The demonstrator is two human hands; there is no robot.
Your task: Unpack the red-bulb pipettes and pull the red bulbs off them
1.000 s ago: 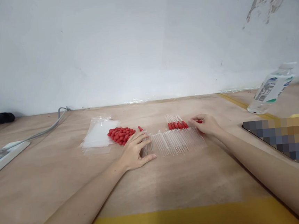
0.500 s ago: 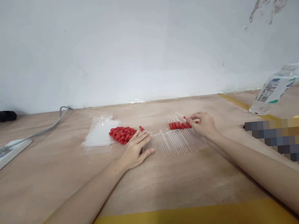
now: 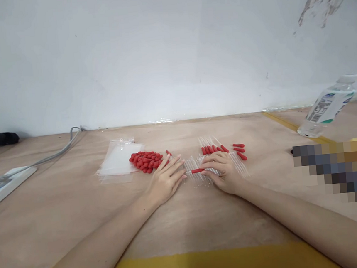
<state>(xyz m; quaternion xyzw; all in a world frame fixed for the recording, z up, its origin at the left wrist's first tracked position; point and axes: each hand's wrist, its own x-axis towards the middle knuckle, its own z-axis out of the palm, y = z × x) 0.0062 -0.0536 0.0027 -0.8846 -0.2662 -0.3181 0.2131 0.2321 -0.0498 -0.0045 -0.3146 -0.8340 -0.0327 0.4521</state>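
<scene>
My right hand (image 3: 224, 171) pinches a red rubber bulb (image 3: 197, 170) between thumb and fingers, over the row of clear tubes. The thumb and fingertips of my left hand (image 3: 166, 179) close on a thin clear dropper tube (image 3: 188, 172), whose other end meets the bulb's open end. Most of that tube is hidden by my left fingers. A row of loose clear dropper tubes (image 3: 240, 166) lies under and between both hands. Behind my right hand lie several droppers with red bulbs fitted (image 3: 211, 149). Left of my left hand is a pile of loose red bulbs (image 3: 145, 161).
Clear plastic bags (image 3: 121, 157) are stacked left of the bulb pile. Several loose bulbs (image 3: 240, 150) lie to the right. A tilted water bottle (image 3: 328, 108) stands back right; a power strip (image 3: 11, 186) with a grey cable is at left. A wall rises behind the table.
My right hand has moved left and nearer, from the finished droppers to my left hand, and now holds a red bulb. My left fingers have closed on a tube.
</scene>
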